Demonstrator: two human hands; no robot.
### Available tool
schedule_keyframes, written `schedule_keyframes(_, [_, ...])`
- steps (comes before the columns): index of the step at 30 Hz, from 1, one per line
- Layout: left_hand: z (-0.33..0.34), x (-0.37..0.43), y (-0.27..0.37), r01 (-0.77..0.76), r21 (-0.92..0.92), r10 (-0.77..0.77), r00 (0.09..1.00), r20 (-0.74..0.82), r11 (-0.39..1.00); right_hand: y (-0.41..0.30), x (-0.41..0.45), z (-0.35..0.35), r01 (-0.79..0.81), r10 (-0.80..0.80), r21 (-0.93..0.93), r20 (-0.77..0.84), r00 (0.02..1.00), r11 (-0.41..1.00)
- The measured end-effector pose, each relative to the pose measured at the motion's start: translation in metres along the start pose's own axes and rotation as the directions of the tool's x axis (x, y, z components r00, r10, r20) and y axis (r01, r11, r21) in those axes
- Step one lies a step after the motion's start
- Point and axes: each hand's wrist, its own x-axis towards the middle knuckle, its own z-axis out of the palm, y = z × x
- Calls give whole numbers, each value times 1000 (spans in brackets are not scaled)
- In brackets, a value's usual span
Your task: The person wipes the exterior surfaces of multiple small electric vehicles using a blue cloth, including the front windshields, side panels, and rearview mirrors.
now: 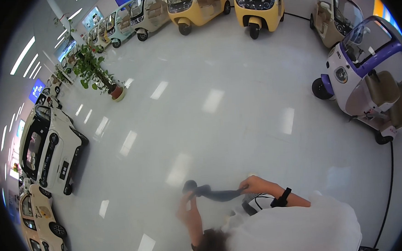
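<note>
A dark grey, soft-looking strip, perhaps cloth, is stretched between my two hands near the bottom middle of the head view. My left hand, slightly blurred, pinches its left part, beside a rounded dark lump. The fingers of my right hand close on the strip's right end, and a black wristband is on that wrist. Just below the right hand, a black-and-white item, possibly a shoe, is partly hidden by the arm and the white shirt. Dark hair covers part of the left forearm.
Glossy grey floor lies ahead. A purple-and-white three-wheeler stands at right, yellow ones at the back. White and beige small cars are at left, a potted plant at back left. A black cable runs along the right.
</note>
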Motion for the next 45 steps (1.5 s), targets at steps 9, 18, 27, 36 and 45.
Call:
schedule_keyframes(9, [155, 95, 76, 42, -25, -43, 999, -10, 999, 63, 44, -170, 165, -170, -208, -2, 986, 964])
schedule_keyframes(18, [371, 182, 144, 160, -276, -99, 970, 223, 948, 134, 13, -396, 82, -221, -287, -496, 839, 954])
schedule_keyframes(27, [567, 343, 174, 108, -126, -41, 895, 444, 986, 167, 57, -538, 24, 51, 91, -730, 682, 996])
schedule_keyframes(36, [797, 520, 232, 15, -371, 223, 778, 588, 928, 178, 147, -743, -220, 154, 24, -785, 600, 975])
schedule_keyframes(45, [965, 602, 337, -106, -461, 423, 614, 666, 881, 260, 211, -895, -261, 350, 251, -813, 466, 932])
